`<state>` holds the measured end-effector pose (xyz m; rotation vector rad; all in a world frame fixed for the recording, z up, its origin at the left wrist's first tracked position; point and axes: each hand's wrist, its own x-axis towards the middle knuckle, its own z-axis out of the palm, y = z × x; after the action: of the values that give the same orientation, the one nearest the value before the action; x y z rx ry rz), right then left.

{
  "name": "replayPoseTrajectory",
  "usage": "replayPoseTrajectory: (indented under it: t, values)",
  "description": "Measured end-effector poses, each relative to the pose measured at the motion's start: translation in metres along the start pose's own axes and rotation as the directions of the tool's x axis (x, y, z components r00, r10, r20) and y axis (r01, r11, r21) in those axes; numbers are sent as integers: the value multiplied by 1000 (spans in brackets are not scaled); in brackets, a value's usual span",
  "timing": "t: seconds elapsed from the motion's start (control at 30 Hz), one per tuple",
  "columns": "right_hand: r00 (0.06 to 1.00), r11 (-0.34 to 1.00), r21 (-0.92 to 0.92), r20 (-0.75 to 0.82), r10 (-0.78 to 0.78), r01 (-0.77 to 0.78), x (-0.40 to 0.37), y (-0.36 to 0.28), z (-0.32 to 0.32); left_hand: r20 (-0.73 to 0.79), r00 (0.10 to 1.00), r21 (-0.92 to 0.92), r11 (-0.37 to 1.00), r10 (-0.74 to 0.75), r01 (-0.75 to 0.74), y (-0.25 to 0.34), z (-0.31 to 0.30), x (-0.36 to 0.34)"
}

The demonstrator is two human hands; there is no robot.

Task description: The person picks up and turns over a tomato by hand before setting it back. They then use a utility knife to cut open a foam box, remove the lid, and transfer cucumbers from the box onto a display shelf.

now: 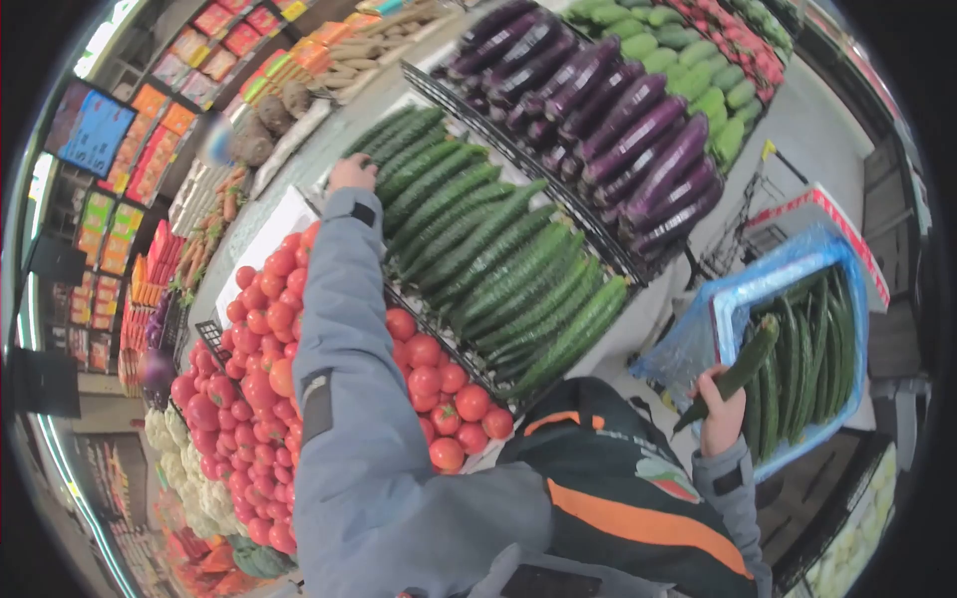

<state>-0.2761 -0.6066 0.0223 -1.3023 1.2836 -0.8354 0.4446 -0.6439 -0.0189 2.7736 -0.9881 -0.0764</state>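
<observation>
My left hand (354,175) reaches to the far left corner of the cucumber pile (478,239). Its fingers curl round the end of a cucumber there, partly hidden by the hand itself. On the right, my right hand (722,411) grips a single dark green cucumber (746,367), held tilted over a blue-lined crate (726,324). Many more cucumbers (805,349) lie lengthwise inside that crate. The displayed cucumbers sit side by side in a slanting row, bordered by black wire dividers.
Tomatoes (261,399) are heaped left of the cucumbers, close under my left arm. Beyond another black divider (538,169) lie eggplants (618,110), with pale green vegetables (698,75) farther off. A shopping cart (743,219) stands behind the crate. Packaged goods (155,135) fill shelves at left.
</observation>
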Motion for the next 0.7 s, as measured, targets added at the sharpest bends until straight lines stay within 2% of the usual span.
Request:
replayPoseTrajectory:
  t: [0.03,0.1,0.13,0.17,0.2,0.23,0.3,0.33,0.4,0.43,0.5,0.6,0.7]
  values:
    - [1000,1000,0,-8,17,-17,-2,1,-2,-6,1000,32,999,28,-28,14,-5,-16]
    - [1000,999,38,-12,11,-10,2,3,0,-111,985,152,982,132,-115,42,-26,-37]
    - [1000,999,40,-9,20,-20,2,5,-1,-111,973,73,978,202,-195,65,-34,-72]
    - [1000,999,49,0,19,-19,4,7,-1,-147,933,-89,935,329,-344,90,-44,-105]
    - [1000,998,55,9,19,-20,5,8,-2,-202,875,-245,843,439,-479,114,-55,-138]
    - [1000,998,55,13,28,-29,6,7,-2,-159,855,-254,817,493,-518,129,-52,-174]
    - [998,997,56,41,45,-47,8,7,-2,-11,734,-300,698,679,-650,158,-49,-246]
    - [998,997,58,44,49,-52,8,6,-3,57,747,-258,733,662,-630,157,-34,-267]
    - [997,996,75,57,47,-52,10,5,-3,293,784,-54,829,547,-557,155,-6,-305]
    - [997,996,73,66,41,-46,10,6,-5,251,791,8,816,557,-578,151,8,-316]
    - [995,998,63,98,10,-17,13,6,-8,79,786,258,749,614,-611,145,37,-337]
    - [993,998,52,119,11,-18,14,4,-13,51,791,272,753,610,-599,144,41,-339]
    - [989,999,37,149,23,-29,13,1,-18,150,785,164,768,601,-619,140,41,-329]
